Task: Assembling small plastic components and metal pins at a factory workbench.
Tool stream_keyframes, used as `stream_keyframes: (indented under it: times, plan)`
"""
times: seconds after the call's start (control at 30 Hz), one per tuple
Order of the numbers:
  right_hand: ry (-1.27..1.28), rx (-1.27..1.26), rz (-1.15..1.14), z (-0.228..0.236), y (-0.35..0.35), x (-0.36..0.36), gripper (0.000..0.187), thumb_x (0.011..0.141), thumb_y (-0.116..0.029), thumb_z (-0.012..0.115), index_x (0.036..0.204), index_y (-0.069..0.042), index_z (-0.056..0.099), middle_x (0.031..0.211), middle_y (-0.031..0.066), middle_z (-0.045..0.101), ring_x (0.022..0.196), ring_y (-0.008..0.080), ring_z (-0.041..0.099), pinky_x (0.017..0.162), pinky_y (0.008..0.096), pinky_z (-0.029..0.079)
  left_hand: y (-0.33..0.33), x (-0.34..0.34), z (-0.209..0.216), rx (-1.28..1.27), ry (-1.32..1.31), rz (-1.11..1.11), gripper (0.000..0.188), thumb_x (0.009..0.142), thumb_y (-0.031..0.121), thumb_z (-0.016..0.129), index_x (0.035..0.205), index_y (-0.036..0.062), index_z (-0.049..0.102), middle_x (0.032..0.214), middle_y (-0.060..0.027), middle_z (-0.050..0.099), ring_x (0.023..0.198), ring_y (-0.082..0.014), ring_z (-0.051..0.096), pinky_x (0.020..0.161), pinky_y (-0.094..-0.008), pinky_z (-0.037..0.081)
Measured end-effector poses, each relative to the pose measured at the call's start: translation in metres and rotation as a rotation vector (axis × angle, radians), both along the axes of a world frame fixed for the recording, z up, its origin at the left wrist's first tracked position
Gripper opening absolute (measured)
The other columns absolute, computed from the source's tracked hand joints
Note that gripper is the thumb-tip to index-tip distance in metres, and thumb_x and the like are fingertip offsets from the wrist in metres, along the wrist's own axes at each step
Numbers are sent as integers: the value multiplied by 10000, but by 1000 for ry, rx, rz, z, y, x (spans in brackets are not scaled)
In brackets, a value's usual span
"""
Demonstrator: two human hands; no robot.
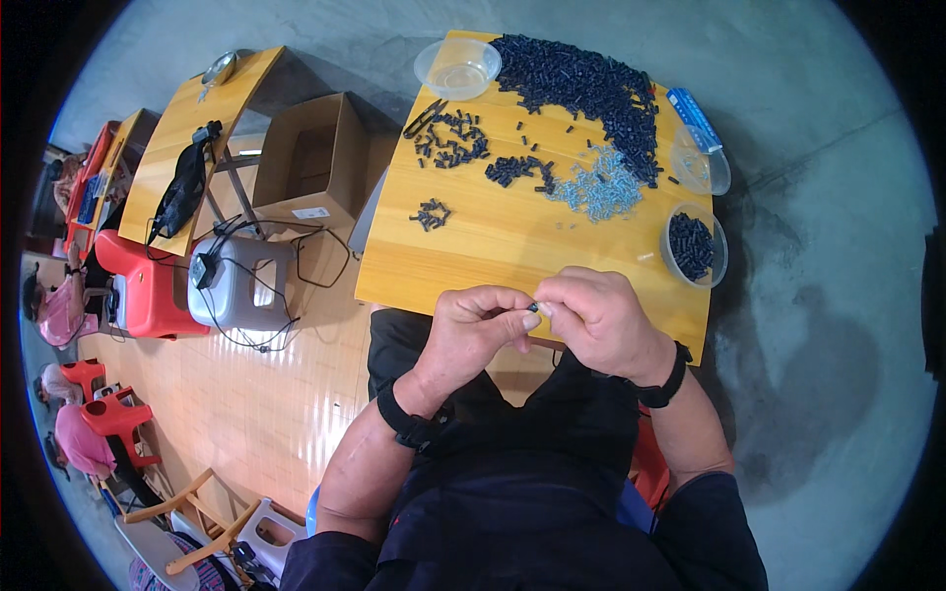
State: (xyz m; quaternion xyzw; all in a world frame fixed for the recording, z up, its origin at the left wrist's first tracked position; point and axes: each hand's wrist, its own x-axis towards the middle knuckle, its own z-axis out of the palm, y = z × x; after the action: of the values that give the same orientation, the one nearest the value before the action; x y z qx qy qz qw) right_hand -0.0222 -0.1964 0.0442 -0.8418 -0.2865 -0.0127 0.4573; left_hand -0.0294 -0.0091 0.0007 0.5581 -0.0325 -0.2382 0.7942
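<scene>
Two hands [471,330] [596,313] meet on one small dark part [533,307]

The dark part sits between the fingertips of both hands, in front of the person's lap, at the near edge of a yellow wooden table [493,251]. The left hand is pinched on it from the left, thumb and forefinger together; the right hand is pinched at it from the right. Neither hand is nearer, as both seem to touch it. The part is too small and too covered to tell its long axis.

Beyond the right hand lies a heap of pale blue pieces [599,187], and past that a large black heap [581,84], so the blue heap lies between the two. A round tub [720,254], partly filled with black pieces, stands near the right edge, closer to the right hand.

Ahead of the left hand is a small black cluster [431,214]; farther off are a looser group [451,146] and a dark tool [424,118], perhaps pliers. At the far left corner stands a see-through bowl [458,77]; at the right edge, a blue box [693,118].

Off the table to the left are a cardboard box [307,163] and a grey stool [239,286] with black cables [335,281].
</scene>
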Motion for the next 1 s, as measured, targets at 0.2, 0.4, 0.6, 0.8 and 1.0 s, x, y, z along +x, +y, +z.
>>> stream_keyframes:
  times: [0.2, 0.4, 0.6, 0.8, 1.0]
  plan:
    - [-112, -173, 74, 8, 1, 2, 118, 747, -49, 640, 794, -25, 534, 684, 124, 540, 619, 311, 590, 540, 397, 468, 2, 4, 0, 60, 6, -39, 53, 851, 4, 661, 871, -43, 670, 749, -38, 652, 634, -84, 604, 604, -217, 509]
    - [-158, -256, 71, 7, 2, 3, 124, 750, -61, 631, 775, -22, 516, 681, 124, 537, 620, 310, 594, 531, 395, 469, 0, 6, -2, 104, 25, -55, 52, 851, 9, 661, 862, -41, 669, 742, -41, 653, 627, -85, 606, 588, -216, 507]
    - [-86, -132, 57, 10, 5, 7, 101, 749, -34, 620, 806, -22, 538, 678, 126, 540, 622, 317, 585, 549, 407, 473, 2, 10, 0, 63, 40, -53, 59, 852, 10, 662, 872, -46, 664, 758, -56, 654, 620, -103, 617, 579, -227, 522]
    - [100, 69, -65, -1, 7, 3, 113, 772, 1, 615, 879, -13, 581, 694, 129, 559, 627, 312, 586, 555, 400, 475, 4, 16, 6, 15, 30, -61, 60, 849, 5, 662, 869, -51, 653, 766, -71, 653, 610, -123, 628, 567, -240, 538]
    - [-68, -95, 100, 18, 5, 6, 85, 795, -1, 604, 879, -8, 590, 700, 126, 582, 623, 318, 593, 561, 398, 479, 8, 11, 12, -15, 78, -116, 59, 856, 6, 653, 872, -50, 654, 770, -74, 655, 606, -118, 627, 561, -232, 534]
